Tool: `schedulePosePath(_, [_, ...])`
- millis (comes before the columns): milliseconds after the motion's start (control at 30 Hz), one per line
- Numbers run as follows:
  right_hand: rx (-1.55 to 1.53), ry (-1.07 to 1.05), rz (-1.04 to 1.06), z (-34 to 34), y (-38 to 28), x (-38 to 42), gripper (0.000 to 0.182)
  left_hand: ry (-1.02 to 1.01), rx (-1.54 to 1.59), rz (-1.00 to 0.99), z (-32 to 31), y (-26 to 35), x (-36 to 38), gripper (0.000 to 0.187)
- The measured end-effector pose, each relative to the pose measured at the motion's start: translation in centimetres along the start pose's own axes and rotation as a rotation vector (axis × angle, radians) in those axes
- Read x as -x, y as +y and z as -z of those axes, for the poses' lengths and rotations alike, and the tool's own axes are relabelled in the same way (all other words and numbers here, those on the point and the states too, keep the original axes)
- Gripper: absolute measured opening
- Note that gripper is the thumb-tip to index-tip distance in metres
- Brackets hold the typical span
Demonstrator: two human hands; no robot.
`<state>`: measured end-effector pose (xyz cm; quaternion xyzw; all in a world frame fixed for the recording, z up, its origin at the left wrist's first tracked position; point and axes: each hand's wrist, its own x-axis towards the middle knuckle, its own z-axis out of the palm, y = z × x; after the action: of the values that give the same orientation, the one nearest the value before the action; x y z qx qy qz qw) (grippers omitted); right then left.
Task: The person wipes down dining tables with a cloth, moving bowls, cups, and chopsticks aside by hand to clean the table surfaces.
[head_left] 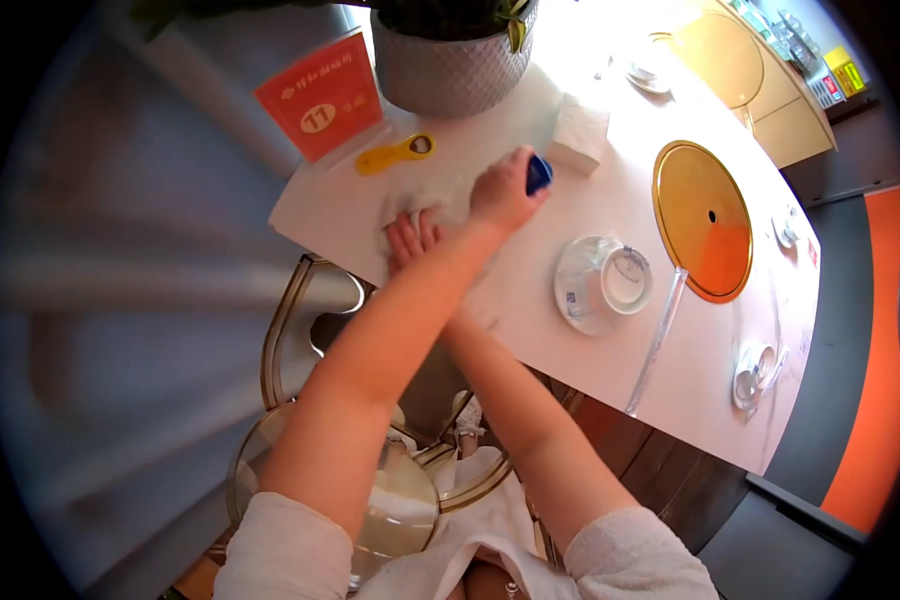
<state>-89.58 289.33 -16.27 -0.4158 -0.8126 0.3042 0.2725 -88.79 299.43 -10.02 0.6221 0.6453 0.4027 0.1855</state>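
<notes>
My forearms cross over the near edge of the white table (530, 290). My left hand (505, 190), reaching across to the right, is closed around a small dark-blue object (538, 175) whose kind I cannot make out. Under the left forearm, my right hand (410, 238) presses a crumpled white cloth or tissue (432, 205) onto the tabletop near the left corner; both are somewhat blurred. A yellow bottle opener (395, 155) lies just beyond the right hand. Nearest the left hand is a white block of paper napkins (578, 135).
Shrink-wrapped tableware (605, 285) lies upside down beside a long clear-wrapped strip (658, 340). A round gold plate (703, 220) is set in the table. Behind the opener stand a red number sign (320, 95) and a grey planter (453, 65). A chair (300, 330) is below.
</notes>
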Motion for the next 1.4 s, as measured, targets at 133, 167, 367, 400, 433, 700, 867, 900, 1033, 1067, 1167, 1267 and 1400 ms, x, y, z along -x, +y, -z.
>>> schedulePosePath(133, [0.309,0.061,0.248,-1.4,0.2,1.2,0.048,-0.040,-0.039,0.009,-2.1,0.1,0.6,0.055])
schedulePosePath(167, [0.321,0.078,0.245,-1.5,0.2,1.2,0.048,-0.024,-0.044,-0.014,-2.0,0.1,0.8,0.054])
schedulePosePath(367, [0.290,0.016,0.179,-0.8,-0.6,1.4,0.049,0.183,-0.433,0.208,4.6,-6.3,-1.9,0.041])
schedulePosePath(400, [0.289,-0.006,0.165,-0.4,-0.8,1.3,0.049,0.153,-0.578,0.226,5.3,-9.3,-2.2,0.040])
schedulePosePath(433, [0.312,0.023,0.174,-0.1,-1.2,1.1,0.048,0.121,-0.723,0.242,5.8,-11.6,-2.3,0.040])
schedulePosePath(700, [0.453,0.234,-0.027,-1.2,-0.2,-3.3,0.049,-0.211,-0.665,0.387,11.7,-12.7,-0.6,0.047])
schedulePosePath(867, [0.670,0.356,-0.162,-0.4,4.8,-12.5,0.050,-0.143,-0.345,0.312,18.7,-11.8,9.0,0.039])
schedulePosePath(900, [0.725,0.352,-0.226,0.2,5.9,-14.5,0.050,-0.152,-0.293,0.342,20.4,-11.6,11.4,0.040])
schedulePosePath(1033, [0.783,0.417,-0.297,-0.7,7.7,-16.0,0.052,-0.089,-0.151,0.442,27.8,-7.3,21.1,0.043])
schedulePosePath(1067, [0.784,0.412,-0.284,-1.4,6.6,-15.6,0.052,-0.092,-0.124,0.499,29.2,-6.1,22.9,0.041])
schedulePosePath(1167, [0.765,0.270,-0.134,-3.6,1.3,-11.6,0.052,-0.038,0.021,0.568,30.2,-5.2,27.3,0.040])
schedulePosePath(1267, [0.605,0.030,0.116,-7.9,-4.3,-6.4,0.050,-0.002,0.093,0.563,30.2,-5.6,27.5,0.038])
schedulePosePath(1400, [0.451,-0.096,0.356,-9.9,-7.4,-5.0,0.046,-0.006,0.062,0.521,29.5,-6.0,26.2,0.040])
